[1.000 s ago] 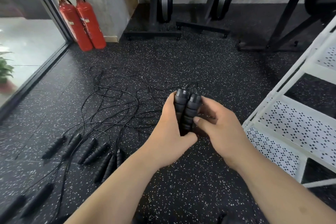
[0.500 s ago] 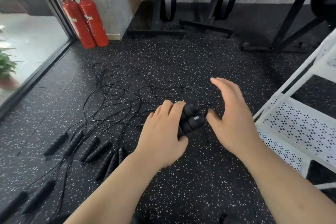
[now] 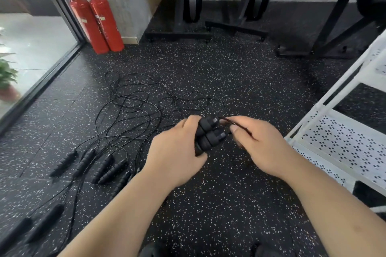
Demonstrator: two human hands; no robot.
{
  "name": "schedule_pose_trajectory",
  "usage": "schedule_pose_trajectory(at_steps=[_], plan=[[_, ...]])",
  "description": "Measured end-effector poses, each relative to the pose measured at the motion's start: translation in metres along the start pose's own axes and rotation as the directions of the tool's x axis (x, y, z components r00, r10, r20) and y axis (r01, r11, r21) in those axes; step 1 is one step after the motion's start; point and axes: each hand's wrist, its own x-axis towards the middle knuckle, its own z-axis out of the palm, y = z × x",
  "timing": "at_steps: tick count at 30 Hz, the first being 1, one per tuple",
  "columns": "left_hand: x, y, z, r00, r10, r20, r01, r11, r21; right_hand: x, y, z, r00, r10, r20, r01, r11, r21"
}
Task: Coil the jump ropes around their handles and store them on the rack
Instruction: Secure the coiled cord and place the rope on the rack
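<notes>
Surface: floor point(image 3: 208, 204) of black rubber flecked with white, running wall to wall.
Far edge: two red fire extinguishers point(image 3: 98, 21) standing at the left corner beside a glass wall point(image 3: 31, 48); black machine stands point(image 3: 188, 2) along the back.
Right edge: white perforated rack point(image 3: 344, 146).
Left of centre: tangle of loose ropes point(image 3: 135, 106) on the floor, spare handles point(image 3: 104, 167) lying in a row nearer the left edge.
In hand: two handles point(image 3: 210, 133), black, side by side, tipped up to the right, above mid-floor and apart from the rack.
Grip, left: left hand point(image 3: 177, 152) wrapped round both handles, clenched on them.
Grip, right: right hand point(image 3: 263, 144) pinching the cord point(image 3: 240, 126) between thumb and forefinger, just beside the handle tops.
Half a second ago: right hand spread wide and holding nothing, now closed on the cord; left hand's hold unchanged.
A second ago: handles upright, now tipped rightward.
</notes>
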Motion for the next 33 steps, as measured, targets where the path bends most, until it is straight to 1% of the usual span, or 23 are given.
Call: schedule_pose_trajectory(at_steps=[2,3,5,6,8,9,10,11,12,13,14,16,18,20,21,23,24,25,27,29,30,31,33], plan=[[0.003,-0.005,-0.013,0.994,-0.083,-0.064,0.075,0.990,-0.121,-0.001,0.001,-0.015,1.000,-0.015,0.004,0.015,0.998,0.057],[0.005,-0.009,-0.020,0.982,-0.162,-0.095,0.137,0.965,-0.224,-0.002,0.001,-0.023,1.000,-0.016,-0.005,0.016,0.998,0.067],[0.009,-0.020,-0.033,0.925,-0.352,-0.145,0.250,0.848,-0.468,-0.004,0.002,-0.038,0.998,-0.009,-0.055,0.012,0.998,0.059],[0.012,-0.027,-0.037,0.887,-0.433,-0.161,0.280,0.781,-0.558,-0.005,0.004,-0.043,0.996,0.000,-0.088,0.005,0.998,0.062],[0.015,-0.040,-0.039,0.841,-0.525,-0.132,0.301,0.657,-0.691,-0.007,0.006,-0.047,0.990,0.025,-0.137,-0.015,0.997,0.076],[0.015,-0.041,-0.037,0.842,-0.537,-0.052,0.302,0.549,-0.780,-0.007,0.007,-0.045,0.988,0.034,-0.154,-0.024,0.998,0.066],[0.014,-0.039,-0.034,0.854,-0.516,0.068,0.304,0.389,-0.870,-0.005,0.008,-0.039,0.985,0.043,-0.169,-0.036,0.998,0.046],[0.012,-0.034,-0.029,0.870,-0.451,0.197,0.313,0.199,-0.929,-0.004,0.009,-0.031,0.982,0.058,-0.182,-0.055,0.998,0.024],[0.010,-0.027,-0.025,0.880,-0.364,0.304,0.337,0.029,-0.941,-0.003,0.010,-0.022,0.978,0.082,-0.190,-0.081,0.997,0.011],[0.008,-0.019,-0.020,0.880,-0.283,0.380,0.373,-0.083,-0.924,-0.002,0.012,-0.011,0.977,0.108,-0.185,-0.109,0.994,0.010],[0.006,-0.010,-0.015,0.878,-0.208,0.432,0.411,-0.136,-0.901,0.000,0.014,0.000,0.977,0.131,-0.169,-0.130,0.991,0.019],[0.001,0.006,-0.003,0.867,-0.094,0.489,0.471,-0.164,-0.867,0.001,0.013,0.020,0.983,0.141,-0.119,-0.137,0.990,0.035],[-0.002,0.016,0.007,0.860,-0.022,0.510,0.499,-0.173,-0.849,0.001,0.009,0.034,0.991,0.115,-0.067,-0.114,0.993,0.022],[-0.001,0.020,0.013,0.861,0.018,0.509,0.502,-0.192,-0.843,0.000,0.006,0.041,0.996,0.082,-0.021,-0.082,0.997,0.015],[0.001,0.020,0.012,0.856,0.010,0.518,0.507,-0.217,-0.834,0.000,0.006,0.041,0.998,0.067,-0.014,-0.067,0.998,0.008],[0.008,0.014,0.008,0.845,-0.043,0.533,0.501,-0.282,-0.818,0.000,0.008,0.035,0.999,0.054,0.004,-0.054,0.999,-0.010],[0.012,0.008,0.003,0.851,-0.090,0.518,0.469,-0.315,-0.825,0.001,0.010,0.030,0.998,0.056,0.033,-0.055,0.998,-0.022],[0.017,-0.001,-0.003,0.860,-0.154,0.487,0.413,-0.353,-0.840,0.001,0.012,0.022,0.996,0.061,0.072,-0.058,0.997,-0.040],[0.027,-0.026,-0.018,0.869,-0.300,0.393,0.242,-0.435,-0.867,0.000,0.017,0.008,0.990,0.077,0.121,-0.066,0.994,-0.089],[0.033,-0.050,-0.032,0.850,-0.406,0.337,0.094,-0.512,-0.854,0.000,0.021,-0.002,0.993,0.078,0.092,-0.068,0.992,-0.110],[0.033,-0.057,-0.035,0.842,-0.424,0.333,0.064,-0.536,-0.842,0.000,0.022,-0.004,0.995,0.076,0.063,-0.070,0.993,-0.099],[0.032,-0.059,-0.036,0.837,-0.424,0.345,0.070,-0.543,-0.837,-0.001,0.021,-0.005,0.997,0.075,0.033,-0.072,0.994,-0.083],[0.027,-0.046,-0.029,0.840,-0.366,0.400,0.195,-0.484,-0.853,0.000,0.017,-0.002,0.997,0.072,-0.029,-0.074,0.996,-0.049]])
